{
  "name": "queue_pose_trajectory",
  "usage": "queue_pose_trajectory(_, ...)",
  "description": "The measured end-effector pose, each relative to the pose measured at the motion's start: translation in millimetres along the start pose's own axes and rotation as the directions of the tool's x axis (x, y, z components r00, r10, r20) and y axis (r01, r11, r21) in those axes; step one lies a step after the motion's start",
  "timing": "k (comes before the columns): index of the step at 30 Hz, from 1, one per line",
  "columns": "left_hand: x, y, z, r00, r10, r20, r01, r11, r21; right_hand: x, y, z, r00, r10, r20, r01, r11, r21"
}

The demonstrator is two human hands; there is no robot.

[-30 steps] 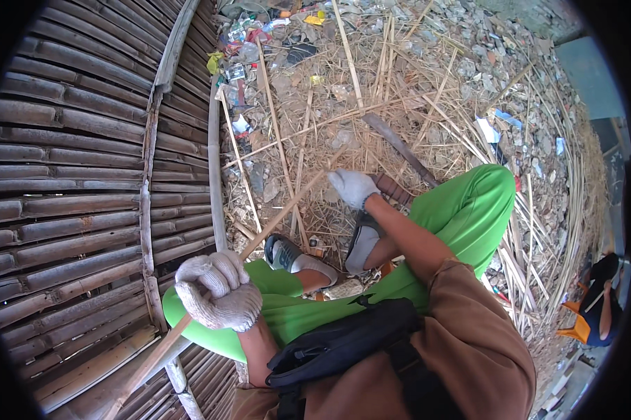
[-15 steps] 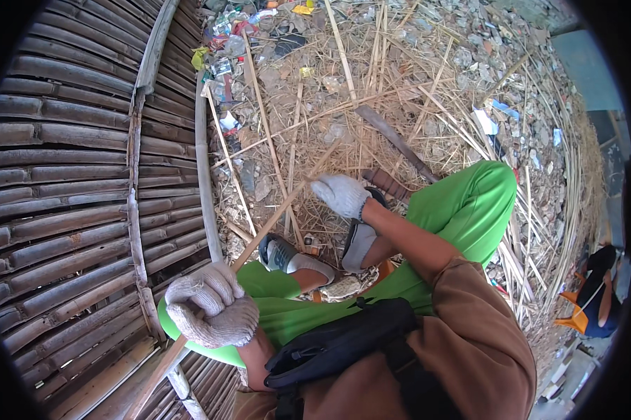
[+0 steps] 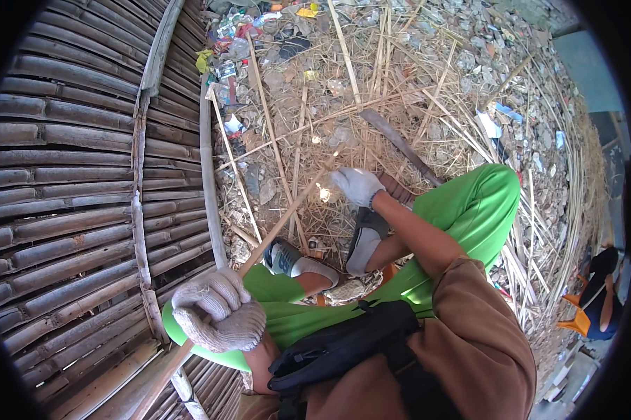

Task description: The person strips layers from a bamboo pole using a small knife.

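A long, thin bamboo strip [image 3: 276, 231] slants from the lower left up toward the middle. My left hand [image 3: 219, 310], in a pale knitted glove, is wrapped round it above my left knee. Close to the strip's far end is my right hand [image 3: 357, 186], also gloved. Its fingers are pressed together and slightly blurred, just right of the strip; what they pinch, if anything, is too small to make out. Beyond it, a dark, slightly curved machete-like blade [image 3: 398, 142] lies on the ground. A brown ridged piece [image 3: 395, 187] shows partly behind my right wrist.
A bamboo slat wall [image 3: 84, 175] rises along my left. Loose bamboo strips [image 3: 270, 122], straw and litter cover the ground ahead. My shoes [image 3: 284, 256] are close in front. At far right is a person in dark clothes [image 3: 598, 290] by an orange seat [image 3: 576, 322].
My right hand has moved a little right, off the strip it was touching. Small bright spots now show near the strip's far end. The left hand keeps its hold, shifted slightly in the picture.
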State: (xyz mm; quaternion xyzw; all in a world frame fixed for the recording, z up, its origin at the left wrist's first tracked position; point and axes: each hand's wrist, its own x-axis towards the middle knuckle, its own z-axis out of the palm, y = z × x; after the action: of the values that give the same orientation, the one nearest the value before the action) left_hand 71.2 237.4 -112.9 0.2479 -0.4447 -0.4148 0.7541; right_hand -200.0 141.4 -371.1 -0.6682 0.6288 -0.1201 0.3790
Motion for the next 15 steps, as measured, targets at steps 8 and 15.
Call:
queue_pose_trajectory(8, 2, 0, 4, 0.996, 0.013, -0.087, -0.008, 0.998, 0.055, -13, -46, 12, 0.995, -0.100, 0.030, 0.097, 0.991, 0.095)
queue_pose_trajectory(15, 0, -1, 1, 0.998, 0.013, -0.054, -0.009, 0.997, 0.073, -24, -64, 4, 0.981, -0.182, 0.068, 0.172, 0.977, 0.124)
